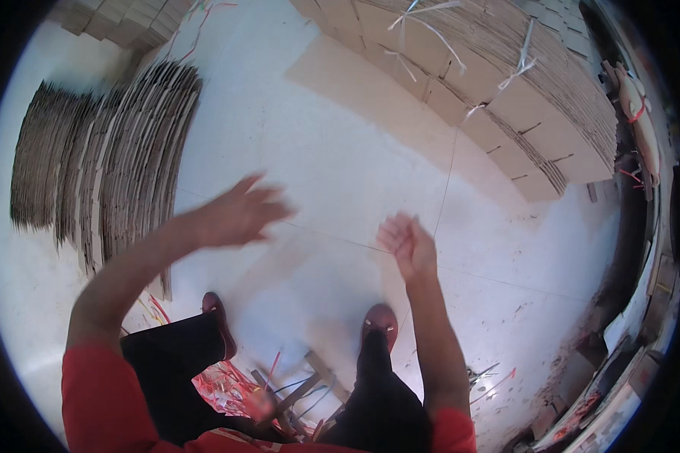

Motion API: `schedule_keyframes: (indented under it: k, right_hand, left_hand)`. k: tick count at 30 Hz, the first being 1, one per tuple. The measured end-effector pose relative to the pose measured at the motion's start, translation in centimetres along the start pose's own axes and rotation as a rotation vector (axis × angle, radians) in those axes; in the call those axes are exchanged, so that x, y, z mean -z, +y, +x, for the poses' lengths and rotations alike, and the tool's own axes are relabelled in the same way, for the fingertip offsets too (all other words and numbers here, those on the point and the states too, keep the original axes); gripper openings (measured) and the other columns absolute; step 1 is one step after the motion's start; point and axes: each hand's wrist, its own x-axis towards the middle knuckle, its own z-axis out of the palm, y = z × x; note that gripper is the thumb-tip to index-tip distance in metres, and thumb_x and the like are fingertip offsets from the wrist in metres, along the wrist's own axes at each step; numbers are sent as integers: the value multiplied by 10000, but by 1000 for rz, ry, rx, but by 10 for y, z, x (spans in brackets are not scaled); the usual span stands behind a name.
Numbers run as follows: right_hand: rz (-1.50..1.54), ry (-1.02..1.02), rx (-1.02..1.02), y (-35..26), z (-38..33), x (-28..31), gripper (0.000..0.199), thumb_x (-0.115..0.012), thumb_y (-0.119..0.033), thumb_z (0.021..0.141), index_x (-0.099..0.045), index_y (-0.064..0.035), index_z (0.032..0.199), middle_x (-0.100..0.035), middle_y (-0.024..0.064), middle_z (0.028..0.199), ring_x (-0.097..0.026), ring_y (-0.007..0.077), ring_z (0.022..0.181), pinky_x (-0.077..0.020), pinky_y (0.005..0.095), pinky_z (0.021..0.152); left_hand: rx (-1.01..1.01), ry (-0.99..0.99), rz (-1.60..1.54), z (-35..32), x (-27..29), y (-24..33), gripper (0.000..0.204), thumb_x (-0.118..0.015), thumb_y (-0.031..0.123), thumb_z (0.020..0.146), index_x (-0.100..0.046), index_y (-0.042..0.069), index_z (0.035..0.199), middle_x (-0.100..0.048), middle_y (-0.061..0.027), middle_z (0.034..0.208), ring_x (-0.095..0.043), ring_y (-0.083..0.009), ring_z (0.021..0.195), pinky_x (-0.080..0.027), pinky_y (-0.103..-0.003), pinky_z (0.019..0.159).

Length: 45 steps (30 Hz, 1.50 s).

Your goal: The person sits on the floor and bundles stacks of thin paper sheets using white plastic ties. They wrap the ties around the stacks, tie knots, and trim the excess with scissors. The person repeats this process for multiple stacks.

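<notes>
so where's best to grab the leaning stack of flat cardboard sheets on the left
Probably the top edge of the outermost sheet of the leaning stack of flat brown cardboard sheets, coming from the open floor side. The sheets stand on edge, fanned, so their edges are exposed there. The left hand is nearest, empty with fingers spread.

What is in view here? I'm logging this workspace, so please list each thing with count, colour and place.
Flattened cardboard stack: one leaning pile, brown, left on the floor.
Bundled cardboard sheets: several tied stacks, tan, top right.
Loose cardboard sheet: one, tan, flat on the floor at top centre.
Strapping scraps: many, red and white, on the floor by the feet.
Wooden frame: one, brown, between the legs.
Floor: white tiles.
Shoes: two, dark red.
Left hand: empty, fingers spread, in the air.
Right hand: empty, raised.
</notes>
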Motion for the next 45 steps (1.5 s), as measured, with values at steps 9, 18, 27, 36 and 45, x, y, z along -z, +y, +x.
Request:
schedule_keyframes:
  k: [9,18,27,36,45]
  right_hand:
    - [-600,-177,36,-6,-197,-38,432,-572,-197,856,-492,52,1200,-585,178,1086,-582,263,996,-483,354,845]
    - [-2009,-843,159,27,-333,-214,459,-647,-256,777,-526,-37,1161,-586,158,1086,-572,322,977,-463,374,826]
    - [-2323,-428,277,75,-279,-183,372,-646,-253,764,-609,3,1032,-631,201,868,-591,328,879,-469,392,777]
    - [-2606,-724,587,71,-205,-143,349,-619,-313,778,-634,1,930,-620,219,914,-559,371,898,-409,442,836]
    - [-2173,-587,623,53,-234,-93,290,-619,-279,801,-640,2,863,-636,217,810,-595,360,780,-482,437,735]
  left_hand:
    - [907,-304,-562,-264,19,152,536,-710,265,701,-531,61,1163,-619,-144,1019,-576,-326,942,-426,-415,863]
    - [978,771,-866,-373,78,237,774,-801,214,618,-460,35,1290,-621,-104,948,-571,-144,712,-461,-252,612]
    - [397,1409,-8,-457,216,297,808,-762,351,657,-424,-19,1291,-589,-146,1062,-591,-153,730,-462,-253,607]
    - [553,1380,129,-542,221,362,697,-727,266,699,-448,-13,1273,-600,-138,1056,-591,-147,725,-462,-251,615]
    - [667,1416,33,-540,182,395,590,-693,181,741,-472,-7,1255,-611,-131,1050,-590,-140,721,-463,-249,623]
